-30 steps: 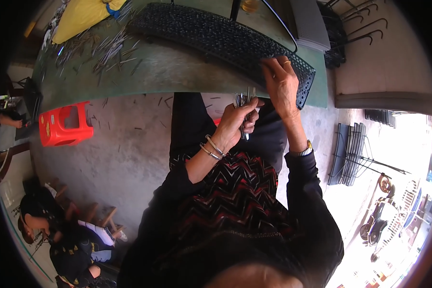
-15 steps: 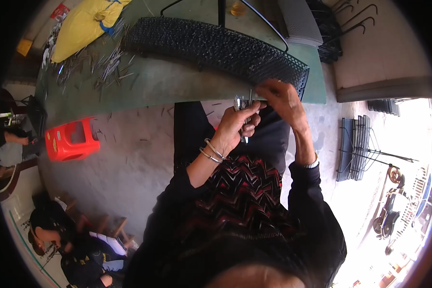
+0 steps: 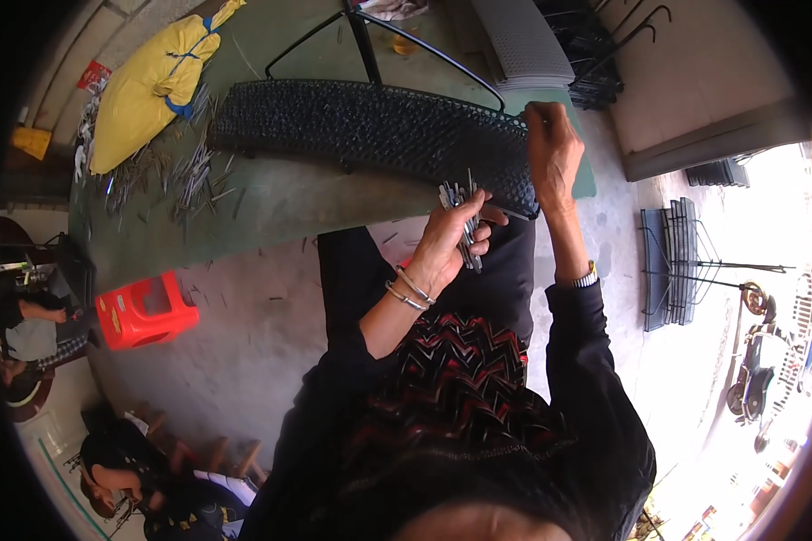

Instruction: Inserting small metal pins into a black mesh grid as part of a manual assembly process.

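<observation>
My left hand (image 3: 444, 236) is closed around a bundle of thin grey metal strips (image 3: 457, 194), whose ends stick out above and below the fist. My right hand (image 3: 555, 158) is raised at the right end of a long black perforated mesh panel (image 3: 334, 124), close to its far corner. The fingers there are pinched together; what they hold, if anything, is hidden. The panel lies curved across the green table, with a black bar frame (image 3: 364, 50) rising from its far side. Its near right corner is just beyond the left hand.
On the green table (image 3: 271, 194), loose strips (image 3: 194, 180) lie beside a yellow sack (image 3: 149, 99). Grey perforated sheets (image 3: 523, 45) are stacked far right. A red plastic stool (image 3: 147, 309) is on the floor at left. Black racks (image 3: 669, 263) stand at right. Other people (image 3: 117, 478) sit lower left.
My right hand has moved from beside the strip bundle up and right to the panel's far right corner. The left hand keeps its hold on the strips. The whole view has shifted slightly.
</observation>
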Available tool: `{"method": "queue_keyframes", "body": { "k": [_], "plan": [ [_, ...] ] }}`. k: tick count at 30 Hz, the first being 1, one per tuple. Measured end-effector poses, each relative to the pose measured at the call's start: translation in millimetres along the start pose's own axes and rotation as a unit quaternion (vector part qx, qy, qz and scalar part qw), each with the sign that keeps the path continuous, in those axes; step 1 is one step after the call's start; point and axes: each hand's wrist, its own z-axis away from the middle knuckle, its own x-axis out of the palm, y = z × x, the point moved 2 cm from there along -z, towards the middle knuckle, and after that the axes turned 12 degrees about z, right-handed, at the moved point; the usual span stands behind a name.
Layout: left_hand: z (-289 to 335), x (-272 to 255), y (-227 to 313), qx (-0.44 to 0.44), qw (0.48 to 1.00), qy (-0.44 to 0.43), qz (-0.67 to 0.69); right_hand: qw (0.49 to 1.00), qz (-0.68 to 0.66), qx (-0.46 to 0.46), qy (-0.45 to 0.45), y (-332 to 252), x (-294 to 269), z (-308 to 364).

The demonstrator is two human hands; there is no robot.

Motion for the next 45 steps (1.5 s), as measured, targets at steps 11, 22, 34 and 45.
{"method": "queue_keyframes", "body": {
  "k": [11, 22, 34, 45],
  "plan": [
    [-5.9, 3.9, -3.1, -0.019, 1.000, 0.014, 0.018, 0.996, -0.019, 0.009, -0.082, 9.8, 18.8, -8.8],
    [-4.0, 2.6, -2.2, 0.009, 0.999, 0.029, 0.036, 0.992, 0.048, -0.028, -0.117, 10.0, 27.8, -3.1],
    [-9.0, 0.3, 0.2, 0.067, 0.997, 0.040, -0.010, 0.928, -0.025, 0.064, -0.367, -1.1, -2.3, 2.1],
    [-16.4, -0.6, 0.0, 0.028, 0.998, 0.045, -0.025, 0.919, -0.201, 0.145, -0.306, 7.1, -16.4, 13.8]
  ]
}}
